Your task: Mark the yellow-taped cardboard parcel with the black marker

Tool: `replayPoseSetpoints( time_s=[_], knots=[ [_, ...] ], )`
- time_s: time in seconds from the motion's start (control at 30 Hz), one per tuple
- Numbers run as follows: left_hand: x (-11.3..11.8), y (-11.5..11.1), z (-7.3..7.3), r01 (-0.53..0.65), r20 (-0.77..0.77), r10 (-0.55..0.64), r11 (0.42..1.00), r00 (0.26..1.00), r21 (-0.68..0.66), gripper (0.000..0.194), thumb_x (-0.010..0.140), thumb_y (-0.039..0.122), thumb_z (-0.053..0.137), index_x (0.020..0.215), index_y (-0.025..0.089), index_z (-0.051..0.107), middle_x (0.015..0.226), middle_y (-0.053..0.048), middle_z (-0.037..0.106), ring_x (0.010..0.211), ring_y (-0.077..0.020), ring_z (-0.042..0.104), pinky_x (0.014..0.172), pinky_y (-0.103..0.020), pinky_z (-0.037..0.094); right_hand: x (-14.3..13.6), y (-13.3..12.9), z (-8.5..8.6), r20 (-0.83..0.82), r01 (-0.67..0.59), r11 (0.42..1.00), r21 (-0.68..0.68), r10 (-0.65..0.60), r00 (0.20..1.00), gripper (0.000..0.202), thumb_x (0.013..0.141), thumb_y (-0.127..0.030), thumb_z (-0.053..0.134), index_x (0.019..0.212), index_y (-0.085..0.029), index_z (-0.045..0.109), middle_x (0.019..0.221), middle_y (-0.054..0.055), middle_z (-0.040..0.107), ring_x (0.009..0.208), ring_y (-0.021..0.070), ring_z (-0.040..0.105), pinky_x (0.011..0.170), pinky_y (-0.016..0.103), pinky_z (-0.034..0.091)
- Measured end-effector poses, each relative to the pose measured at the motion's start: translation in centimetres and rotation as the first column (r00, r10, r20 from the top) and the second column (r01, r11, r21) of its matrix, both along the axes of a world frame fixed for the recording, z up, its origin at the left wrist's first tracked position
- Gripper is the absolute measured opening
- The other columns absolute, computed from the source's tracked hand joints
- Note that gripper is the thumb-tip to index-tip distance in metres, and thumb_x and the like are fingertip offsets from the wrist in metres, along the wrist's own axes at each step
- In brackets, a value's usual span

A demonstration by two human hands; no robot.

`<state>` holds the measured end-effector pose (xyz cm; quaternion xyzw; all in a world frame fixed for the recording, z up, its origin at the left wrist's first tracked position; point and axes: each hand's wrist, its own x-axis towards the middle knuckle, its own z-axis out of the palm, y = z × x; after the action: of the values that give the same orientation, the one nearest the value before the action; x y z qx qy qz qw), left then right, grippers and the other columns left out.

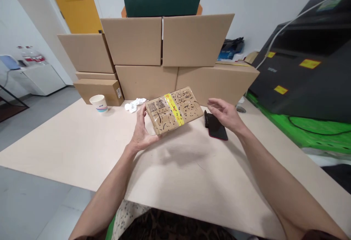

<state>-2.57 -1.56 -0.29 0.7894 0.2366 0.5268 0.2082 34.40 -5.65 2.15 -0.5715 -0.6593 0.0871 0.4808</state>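
Observation:
My left hand [142,132] grips the left end of a small cardboard box [189,108], holding it tilted above the table. Yellow tape with red print runs across its top, and black marks, printed codes and symbols cover the cardboard. Off the box's right end, my right hand [223,112] is held with fingers apart and nothing in them. Below that hand lies a dark phone-like slab [218,130] with a reddish edge. A black pen-like object [206,120] rests along its left side.
Large cardboard boxes [146,81] are stacked along the table's back edge. A paper cup [99,104] and crumpled white tissue [135,105] stand at the back left of the pale table [65,141]. To the right is a big dark machine [309,71] on a green surface.

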Motion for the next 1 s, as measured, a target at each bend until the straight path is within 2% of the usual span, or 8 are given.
replayPoseSetpoints(
  time_s=[0.1,0.23,0.4,0.5,0.57,0.63,0.8,1.0],
  knots=[
    [0.0,0.1,0.0,-0.005,-0.007,0.005,1.0,1.0,0.022,0.133,0.059,0.054,0.095,0.165,0.032,0.018,0.164,-0.017,0.032,0.151,-0.0449,0.036,0.122,-0.069,0.035,2.3,-0.2,-0.7,0.372,0.131,0.989,-0.07,-0.096,0.923,0.032,0.096,-0.034,0.054,0.117,-0.019,0.072,0.11,0.015,0.077,0.09,0.0276,0.073,0.081,0.043,0.06],
    [0.0,0.1,0.0,-0.013,-0.008,0.014,0.999,1.0,0.035,0.13,0.06,0.053,0.095,0.164,0.032,0.02,0.163,-0.016,0.033,0.15,-0.044,0.036,0.122,-0.069,0.034,3.5,-0.4,-1.6,0.713,0.22,0.964,-0.149,-0.05,0.7,0.03,0.1,-0.022,0.046,0.115,-0.016,0.072,0.107,0.016,0.077,0.094,0.029,0.072,0.078,0.037,0.053],
    [0.0,0.1,0.0,-0.015,0.003,0.015,1.0,1.0,0.016,0.129,0.061,0.053,0.094,0.164,0.033,0.02,0.163,-0.016,0.033,0.149,-0.0433,0.037,0.121,-0.068,0.036,2.8,1.0,-2.1,0.887,0.096,0.969,-0.229,0.167,0.431,0.025,0.097,-0.009,0.048,0.104,-0.016,0.071,0.106,0.015,0.074,0.094,0.0246,0.068,0.075,0.031,0.046],
    [0.0,0.1,-0.1,-0.021,0.009,0.021,1.0,1.0,-0.008,0.13,0.061,0.054,0.094,0.165,0.034,0.018,0.164,-0.016,0.032,0.149,-0.0442,0.037,0.12,-0.069,0.036,2.7,2.5,-2.4,0.924,0.003,0.953,-0.304,0.294,0.243,0.025,0.093,-0.002,0.05,0.098,-0.015,0.071,0.103,0.015,0.074,0.094,0.0248,0.067,0.071,0.031,0.042],
    [0.0,0.1,-0.1,-0.023,0.01,0.023,1.0,1.0,-0.01,0.13,0.061,0.055,0.093,0.165,0.034,0.017,0.165,-0.016,0.031,0.15,-0.0446,0.035,0.12,-0.069,0.036,2.8,3.4,-2.7,0.925,-0.039,0.938,-0.346,0.347,0.154,0.023,0.091,-0.003,0.053,0.097,-0.015,0.071,0.101,0.016,0.075,0.094,0.0258,0.067,0.067,0.031,0.039],
    [0.0,0.2,-0.2,-0.023,0.004,0.023,1.0,1.0,-0.002,0.129,0.062,0.055,0.092,0.165,0.034,0.016,0.165,-0.016,0.031,0.15,-0.0445,0.035,0.12,-0.068,0.036,3.0,4.1,-3.0,0.92,-0.072,0.927,-0.369,0.375,0.113,0.022,0.091,-0.003,0.054,0.093,-0.015,0.071,0.099,0.016,0.076,0.093,0.026,0.068,0.066,0.032,0.038],
    [0.1,0.2,-0.3,-0.026,-0.004,0.026,0.999,1.0,0.027,0.131,0.061,0.055,0.093,0.165,0.034,0.015,0.163,-0.016,0.032,0.149,-0.0435,0.038,0.121,-0.068,0.037,3.4,5.4,-3.2,0.903,-0.142,0.903,-0.405,0.419,0.093,0.022,0.087,-0.002,0.056,0.087,-0.019,0.07,0.091,0.011,0.077,0.086,0.0229,0.068,0.067,0.031,0.038],
    [0.0,0.1,-0.4,-0.03,-0.023,0.031,0.999,0.999,0.025,0.13,0.063,0.057,0.092,0.165,0.034,0.014,0.166,-0.017,0.03,0.15,-0.0445,0.035,0.121,-0.069,0.036,3.8,6.4,-3.5,0.884,-0.181,0.875,-0.449,0.465,0.055,0.023,0.086,0.0,0.055,0.09,-0.02,0.067,0.086,0.008,0.075,0.077,0.0202,0.066,0.067,0.03,0.037]
  ],
)
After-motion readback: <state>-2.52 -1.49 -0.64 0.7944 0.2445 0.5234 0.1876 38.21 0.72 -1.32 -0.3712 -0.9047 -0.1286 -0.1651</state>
